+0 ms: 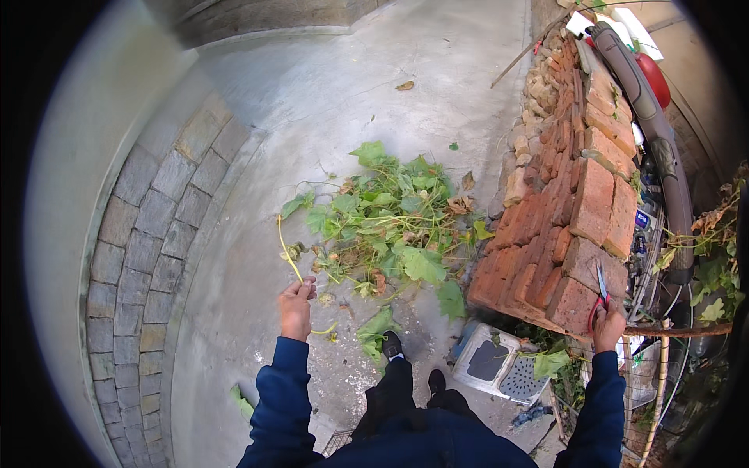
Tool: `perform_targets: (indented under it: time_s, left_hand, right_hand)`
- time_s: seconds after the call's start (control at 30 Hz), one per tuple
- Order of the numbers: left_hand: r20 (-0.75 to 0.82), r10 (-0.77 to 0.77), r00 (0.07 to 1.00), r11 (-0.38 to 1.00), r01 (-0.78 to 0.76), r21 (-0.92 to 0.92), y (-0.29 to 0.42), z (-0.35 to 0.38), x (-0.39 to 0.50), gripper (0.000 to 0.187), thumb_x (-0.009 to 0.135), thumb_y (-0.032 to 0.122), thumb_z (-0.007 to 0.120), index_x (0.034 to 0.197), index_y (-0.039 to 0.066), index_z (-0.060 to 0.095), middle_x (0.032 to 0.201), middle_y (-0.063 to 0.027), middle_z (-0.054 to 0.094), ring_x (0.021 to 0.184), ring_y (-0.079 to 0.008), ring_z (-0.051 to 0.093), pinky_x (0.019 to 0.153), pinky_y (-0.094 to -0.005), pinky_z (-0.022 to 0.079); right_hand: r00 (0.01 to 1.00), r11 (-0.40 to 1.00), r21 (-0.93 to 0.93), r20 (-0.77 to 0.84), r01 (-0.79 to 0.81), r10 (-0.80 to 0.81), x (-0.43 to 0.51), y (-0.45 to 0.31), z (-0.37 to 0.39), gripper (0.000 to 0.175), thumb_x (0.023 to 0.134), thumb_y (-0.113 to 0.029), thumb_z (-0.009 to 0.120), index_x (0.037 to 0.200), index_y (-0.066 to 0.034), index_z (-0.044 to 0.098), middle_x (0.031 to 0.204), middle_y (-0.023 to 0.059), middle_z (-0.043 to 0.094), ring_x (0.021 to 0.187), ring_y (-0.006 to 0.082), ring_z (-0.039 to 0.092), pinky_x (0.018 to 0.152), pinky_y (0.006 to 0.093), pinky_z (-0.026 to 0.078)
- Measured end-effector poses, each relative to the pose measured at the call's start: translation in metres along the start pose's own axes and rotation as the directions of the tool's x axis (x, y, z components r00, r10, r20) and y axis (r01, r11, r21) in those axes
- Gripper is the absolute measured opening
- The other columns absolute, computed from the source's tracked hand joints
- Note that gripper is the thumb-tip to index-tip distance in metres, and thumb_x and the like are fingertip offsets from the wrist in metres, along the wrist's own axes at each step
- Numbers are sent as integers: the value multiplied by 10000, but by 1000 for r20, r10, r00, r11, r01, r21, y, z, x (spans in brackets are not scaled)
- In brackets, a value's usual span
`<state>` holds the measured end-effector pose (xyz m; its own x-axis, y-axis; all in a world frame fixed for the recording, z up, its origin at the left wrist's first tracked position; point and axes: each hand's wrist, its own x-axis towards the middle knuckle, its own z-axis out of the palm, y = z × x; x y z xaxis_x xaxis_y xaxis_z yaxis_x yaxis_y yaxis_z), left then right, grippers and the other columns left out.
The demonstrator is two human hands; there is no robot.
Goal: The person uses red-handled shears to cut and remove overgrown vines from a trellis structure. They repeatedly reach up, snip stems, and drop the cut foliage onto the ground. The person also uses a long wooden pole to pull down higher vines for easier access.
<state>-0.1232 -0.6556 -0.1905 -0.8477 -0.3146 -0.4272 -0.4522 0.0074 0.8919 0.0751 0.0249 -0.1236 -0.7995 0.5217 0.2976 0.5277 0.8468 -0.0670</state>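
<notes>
Pinched in my left hand (296,305) is a pale yellow-green vine stem (287,245), one part reaching up to a leaf and another curling below my fingers. My right hand (608,324) grips red-handled scissors (602,286), blades pointing away from me over the brick stack's near end. Between my hands, a heap of cut leafy vines (392,219) lies on the concrete, with green leaves, some browned ones and tangled stems. A single broad leaf (377,330) lies by my shoe.
A stack of red bricks (544,234) runs along the right. Behind it are a long grey-brown bag (658,128) and bottles. A white plastic lid-like panel (500,364) sits below the stack, beside wire mesh and a bamboo stick (658,386). A stone-block wall base (155,234) curves along the left.
</notes>
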Motion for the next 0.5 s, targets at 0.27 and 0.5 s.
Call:
perform_targets:
  time_s: [0.27, 0.5]
  left_hand:
    - [165, 218, 962, 972, -229, 50, 24, 57, 19, 218, 949, 149, 648, 1068, -18, 723, 933, -75, 718, 869, -144, 623, 790, -284, 488]
    - [243, 537, 808, 477, -528, 702, 130, 139, -2, 640, 866, 360, 708, 1418, 102, 512, 1442, -236, 489, 1319, -404, 473, 1034, -544, 398]
  right_hand:
    - [997, 998, -18, 39, -64, 65, -3, 0, 1, 310, 870, -149, 650, 1123, 28, 673, 947, 260, 652, 873, 442, 623, 782, 490, 496]
    - [996, 1000, -20, -87, -19, 17, -10, -8, 1, 319, 857, -151, 663, 1126, 19, 657, 1045, 240, 632, 949, 432, 605, 821, 492, 488]
